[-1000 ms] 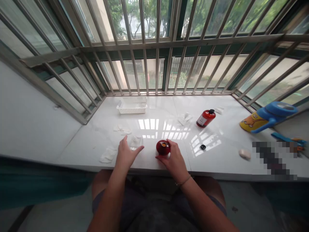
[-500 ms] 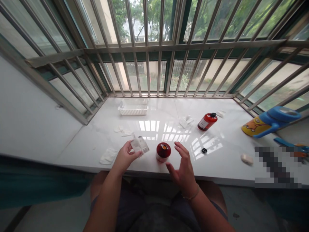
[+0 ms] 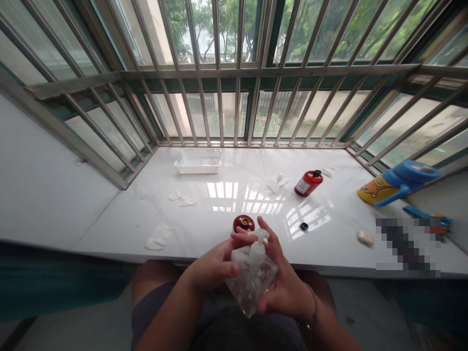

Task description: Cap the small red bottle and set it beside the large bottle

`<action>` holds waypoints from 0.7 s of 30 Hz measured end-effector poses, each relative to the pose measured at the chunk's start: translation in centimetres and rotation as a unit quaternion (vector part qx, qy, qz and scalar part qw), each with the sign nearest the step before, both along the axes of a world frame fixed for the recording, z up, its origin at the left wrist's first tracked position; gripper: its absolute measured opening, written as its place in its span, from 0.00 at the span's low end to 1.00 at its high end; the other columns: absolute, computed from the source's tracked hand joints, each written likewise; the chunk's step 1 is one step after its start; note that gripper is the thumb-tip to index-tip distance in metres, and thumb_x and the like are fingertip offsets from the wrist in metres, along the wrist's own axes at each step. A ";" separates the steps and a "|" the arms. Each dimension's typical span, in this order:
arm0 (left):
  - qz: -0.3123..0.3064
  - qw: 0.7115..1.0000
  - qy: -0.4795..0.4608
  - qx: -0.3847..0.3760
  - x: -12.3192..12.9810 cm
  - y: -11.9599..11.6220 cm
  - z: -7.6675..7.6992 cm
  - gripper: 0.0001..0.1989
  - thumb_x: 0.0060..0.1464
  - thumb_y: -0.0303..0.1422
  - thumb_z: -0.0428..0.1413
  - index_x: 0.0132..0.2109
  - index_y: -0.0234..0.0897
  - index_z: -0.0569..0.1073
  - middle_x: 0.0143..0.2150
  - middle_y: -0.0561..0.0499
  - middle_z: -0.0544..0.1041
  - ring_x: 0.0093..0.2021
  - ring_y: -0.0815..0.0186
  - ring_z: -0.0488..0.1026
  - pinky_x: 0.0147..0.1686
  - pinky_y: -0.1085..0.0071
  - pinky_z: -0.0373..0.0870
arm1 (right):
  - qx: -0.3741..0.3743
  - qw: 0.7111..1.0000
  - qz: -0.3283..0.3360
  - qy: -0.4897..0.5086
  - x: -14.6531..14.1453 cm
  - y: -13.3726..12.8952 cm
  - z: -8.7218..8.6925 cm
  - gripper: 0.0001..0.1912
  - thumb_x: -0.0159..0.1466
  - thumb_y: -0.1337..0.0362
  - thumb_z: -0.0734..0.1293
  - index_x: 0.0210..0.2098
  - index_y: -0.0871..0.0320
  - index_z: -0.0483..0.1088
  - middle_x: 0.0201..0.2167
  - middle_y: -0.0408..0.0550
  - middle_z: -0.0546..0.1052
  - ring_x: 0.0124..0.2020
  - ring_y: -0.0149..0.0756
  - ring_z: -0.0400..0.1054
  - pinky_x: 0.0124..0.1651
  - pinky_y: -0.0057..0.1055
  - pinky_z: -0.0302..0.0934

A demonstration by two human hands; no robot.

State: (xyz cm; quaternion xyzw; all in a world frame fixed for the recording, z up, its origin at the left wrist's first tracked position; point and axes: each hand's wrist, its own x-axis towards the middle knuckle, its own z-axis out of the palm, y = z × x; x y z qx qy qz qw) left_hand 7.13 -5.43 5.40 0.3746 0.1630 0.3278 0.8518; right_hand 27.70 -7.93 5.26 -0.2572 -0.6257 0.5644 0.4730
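A clear square pump bottle [image 3: 252,280] is held between both hands near the counter's front edge, its whitish pump head up and its body tilted. My left hand [image 3: 219,265] wraps the bottle's left side. On the right side, my right hand [image 3: 283,282] has its thumb low on the body and fingers beside the pump. Just beyond the hands stands a dark red bottle [image 3: 243,222] with an uncapped neck, its lower part hidden by my fingers. A small black cap [image 3: 304,226] lies on the counter to the right.
On the white counter [image 3: 204,229] are a white basket [image 3: 198,169], crumpled tissues [image 3: 159,237], a capped red bottle [image 3: 307,184] lying tilted, a blue and yellow flask [image 3: 397,183], a beige bar [image 3: 364,238] and blue-orange tools [image 3: 427,219]. Barred windows [image 3: 248,73] rise behind.
The clear bottle has moved right and toward me, in front of the red bottle, and its pump now shows. My right hand, open and apart before, has closed on it. The view has shifted slightly.
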 end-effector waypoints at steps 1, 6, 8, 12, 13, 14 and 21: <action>0.023 1.000 -0.012 -0.017 0.8 -0.3 -0.3 0.41 0.51 0.49 0.75 0.66 0.36 0.75 0.61 0.38 0.79 0.58 0.50 0.79 0.56 0.64 0.74 | 0.021 0.998 -0.041 -0.031 0.1 -0.2 -0.2 0.65 0.55 0.31 0.78 0.80 0.42 0.46 0.75 0.61 0.62 0.79 0.61 0.53 0.75 0.62 0.57; 0.127 0.991 -0.019 -0.040 4.5 -1.4 -0.6 0.40 0.56 0.60 0.67 0.63 0.35 0.77 0.57 0.36 0.81 0.56 0.47 0.80 0.57 0.59 0.75 | 0.069 0.969 -0.214 -0.100 0.3 -1.3 -1.0 0.50 0.67 0.36 0.72 0.79 0.48 0.51 0.69 0.63 0.68 0.73 0.62 0.63 0.67 0.58 0.70; 0.143 0.989 0.017 -0.021 5.1 -1.6 -0.7 0.43 0.54 0.67 0.64 0.61 0.36 0.77 0.54 0.37 0.81 0.53 0.46 0.80 0.54 0.57 0.76 | 0.072 0.966 -0.233 -0.081 0.4 -1.9 -1.2 0.55 0.70 0.41 0.72 0.82 0.44 0.34 0.65 0.62 0.72 0.62 0.57 0.75 0.56 0.53 0.78; 0.194 0.961 0.170 0.098 4.0 -1.2 -1.7 0.46 0.46 0.76 0.58 0.49 0.37 0.79 0.46 0.41 0.81 0.40 0.54 0.79 0.41 0.63 0.77 | 0.110 0.953 -0.265 -0.096 1.6 -2.4 -1.2 0.54 0.72 0.49 0.73 0.81 0.37 0.33 0.66 0.58 0.71 0.61 0.53 0.77 0.55 0.52 0.80; 0.230 0.940 0.215 0.132 3.4 -0.9 -2.1 0.44 0.47 0.75 0.59 0.47 0.37 0.78 0.45 0.42 0.80 0.37 0.58 0.77 0.37 0.65 0.76 | 0.109 0.950 -0.273 -0.102 2.1 -2.3 -1.2 0.54 0.72 0.51 0.73 0.81 0.37 0.33 0.67 0.57 0.71 0.62 0.53 0.76 0.56 0.52 0.79; 0.273 0.913 0.255 0.164 2.8 -0.6 -2.5 0.41 0.50 0.73 0.60 0.46 0.37 0.77 0.45 0.43 0.79 0.35 0.60 0.76 0.36 0.66 0.74 | 0.104 0.948 -0.279 -0.115 2.6 -2.1 -1.2 0.53 0.72 0.52 0.73 0.81 0.38 0.33 0.67 0.57 0.71 0.62 0.53 0.76 0.57 0.53 0.78; 0.336 0.816 0.331 0.334 0.2 3.1 -5.9 0.41 0.60 0.61 0.62 0.68 0.39 0.67 0.69 0.35 0.70 0.70 0.45 0.69 0.67 0.51 0.70 | 0.123 0.919 -0.203 -0.314 4.9 0.4 -1.6 0.44 0.70 0.57 0.74 0.79 0.42 0.51 0.63 0.54 0.73 0.61 0.51 0.74 0.61 0.48 0.75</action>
